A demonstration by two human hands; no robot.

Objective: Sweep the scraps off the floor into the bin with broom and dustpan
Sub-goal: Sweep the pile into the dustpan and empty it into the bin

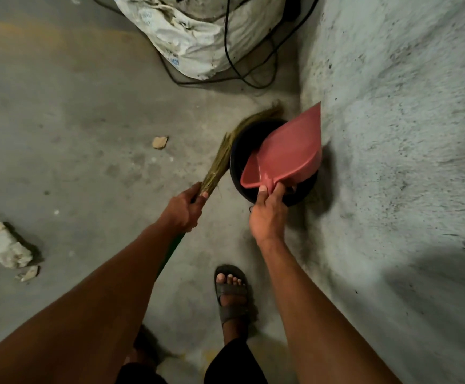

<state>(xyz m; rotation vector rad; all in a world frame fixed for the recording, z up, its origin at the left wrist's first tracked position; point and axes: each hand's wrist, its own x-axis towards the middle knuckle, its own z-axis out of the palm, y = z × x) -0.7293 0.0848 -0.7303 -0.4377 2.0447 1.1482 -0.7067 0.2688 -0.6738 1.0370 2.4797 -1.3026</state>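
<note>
Dustpan (286, 156) tilted over bin (235, 159) rim, wall (392, 134) just rt, broom (220, 159) at lt edge

A grey, stained concrete floor (92, 101) is seen under dim light. A rough, speckled whitewashed wall (406, 120) rises on the right. A crumpled white woven sack (198, 37) is draped with black cables (227, 48). Pale broken rubble (4, 245) lies at left.

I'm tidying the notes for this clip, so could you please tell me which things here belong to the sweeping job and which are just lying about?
Part of the job:
- grass broom, gripped by the left hand
- red dustpan, held by the right hand, tipped over the black bin
- scraps on the floor

Just lying about:
- white sack
- black cables
</note>
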